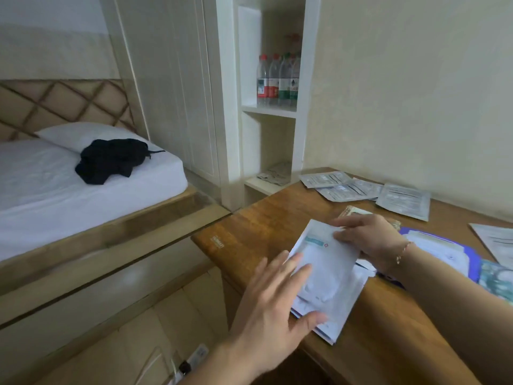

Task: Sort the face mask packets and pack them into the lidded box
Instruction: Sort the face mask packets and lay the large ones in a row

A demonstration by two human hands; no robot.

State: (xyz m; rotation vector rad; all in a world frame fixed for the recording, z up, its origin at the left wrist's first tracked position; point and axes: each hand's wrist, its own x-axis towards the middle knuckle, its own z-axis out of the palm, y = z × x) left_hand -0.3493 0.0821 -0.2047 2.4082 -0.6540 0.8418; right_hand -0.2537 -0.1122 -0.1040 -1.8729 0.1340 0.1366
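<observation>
- The left hand is nearest, fingers straight and spread, resting on the near side of a white stack of mask packets.
- The right hand curls round the stack's far end.
- The stack sits at the near left edge of the wooden surface. The packets look thin, flat and slippery, so one push could fan them out or drop some to the floor.
- Grey packets lie far back, well apart.
- I see no box.
</observation>
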